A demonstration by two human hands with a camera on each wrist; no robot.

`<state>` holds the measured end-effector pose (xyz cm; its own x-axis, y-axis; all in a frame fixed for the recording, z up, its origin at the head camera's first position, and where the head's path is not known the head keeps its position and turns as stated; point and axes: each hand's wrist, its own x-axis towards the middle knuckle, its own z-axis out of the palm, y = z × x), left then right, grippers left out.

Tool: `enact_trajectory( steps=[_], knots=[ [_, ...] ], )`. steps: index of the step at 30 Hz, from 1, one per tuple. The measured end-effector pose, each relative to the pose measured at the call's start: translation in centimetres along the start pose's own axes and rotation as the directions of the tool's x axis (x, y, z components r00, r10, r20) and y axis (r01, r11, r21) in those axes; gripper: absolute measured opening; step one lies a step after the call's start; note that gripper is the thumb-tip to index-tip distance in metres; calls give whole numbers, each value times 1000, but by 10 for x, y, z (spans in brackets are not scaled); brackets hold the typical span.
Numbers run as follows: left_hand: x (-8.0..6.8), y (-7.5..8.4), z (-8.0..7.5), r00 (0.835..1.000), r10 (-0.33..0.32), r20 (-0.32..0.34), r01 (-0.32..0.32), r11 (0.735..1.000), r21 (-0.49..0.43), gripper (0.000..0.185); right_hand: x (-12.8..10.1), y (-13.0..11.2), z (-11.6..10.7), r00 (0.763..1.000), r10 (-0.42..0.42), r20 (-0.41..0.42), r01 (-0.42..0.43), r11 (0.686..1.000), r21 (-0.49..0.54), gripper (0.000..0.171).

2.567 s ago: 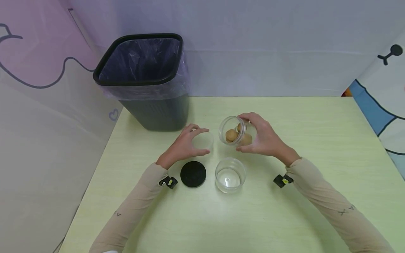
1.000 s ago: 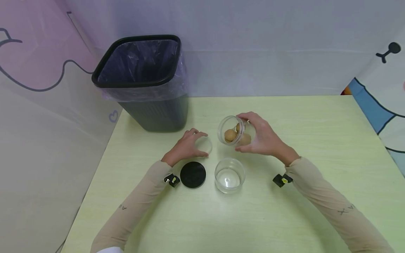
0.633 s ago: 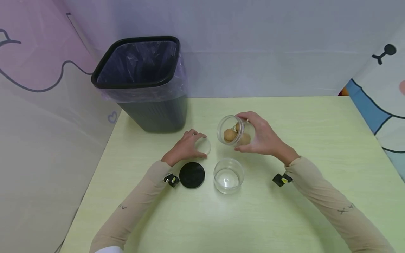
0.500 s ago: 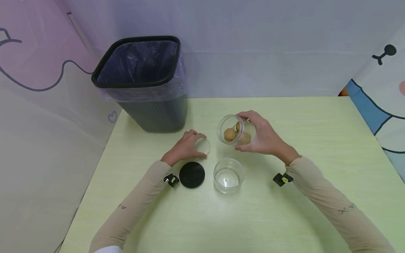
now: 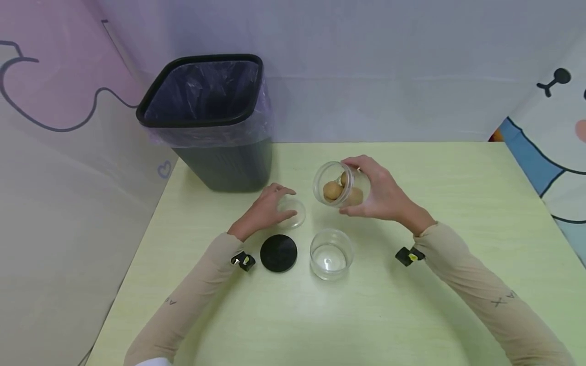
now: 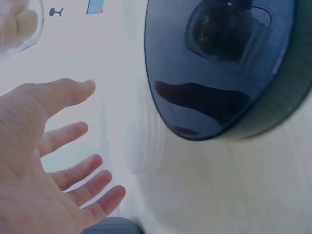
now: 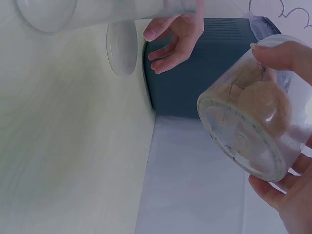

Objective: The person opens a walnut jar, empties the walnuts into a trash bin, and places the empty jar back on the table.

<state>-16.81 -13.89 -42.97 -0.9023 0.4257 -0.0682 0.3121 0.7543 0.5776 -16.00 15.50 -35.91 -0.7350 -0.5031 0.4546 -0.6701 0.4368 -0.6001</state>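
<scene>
Pale-green tabletop [image 5: 458, 213]: right hand [image 5: 382, 193] grips tilted walnut jar [image 5: 336, 185] aloft, left hand [image 5: 263, 211] open, fingers resting on clear lid [image 5: 293, 212]; I'd say capping or pouring step, needs lid pinched first.

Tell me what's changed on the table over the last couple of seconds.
The left hand has let go of the clear lid, which now lies on the table, its fingers open just above it. The right hand has raised the jar of brown balls slightly. The black lid, empty jar and bin stayed put.
</scene>
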Motion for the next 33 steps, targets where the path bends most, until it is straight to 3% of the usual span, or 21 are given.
enact_trajectory(
  steps=[6, 12, 24, 33],
  knots=[
    [-5, 0, -8, 994, 50, -101, -58, 996, -72, 45, 2, -3, -2, 1000, -7, -5, 8, 1000, 8, 90],
    [-10, -1, -15, 967, 107, -232, -142, 980, -140, 40, 4, -5, -5, 999, -32, -12, 32, 999, 11, 90],
    [-22, 10, -33, 894, 148, -423, -246, 951, -187, 34, 13, -11, -12, 996, -81, -24, 81, 997, 0, 90],
    [-29, 23, -52, 809, 174, -562, -331, 924, -191, 30, 20, -16, -17, 994, -105, -32, 105, 994, 9, 88]
  ],
)
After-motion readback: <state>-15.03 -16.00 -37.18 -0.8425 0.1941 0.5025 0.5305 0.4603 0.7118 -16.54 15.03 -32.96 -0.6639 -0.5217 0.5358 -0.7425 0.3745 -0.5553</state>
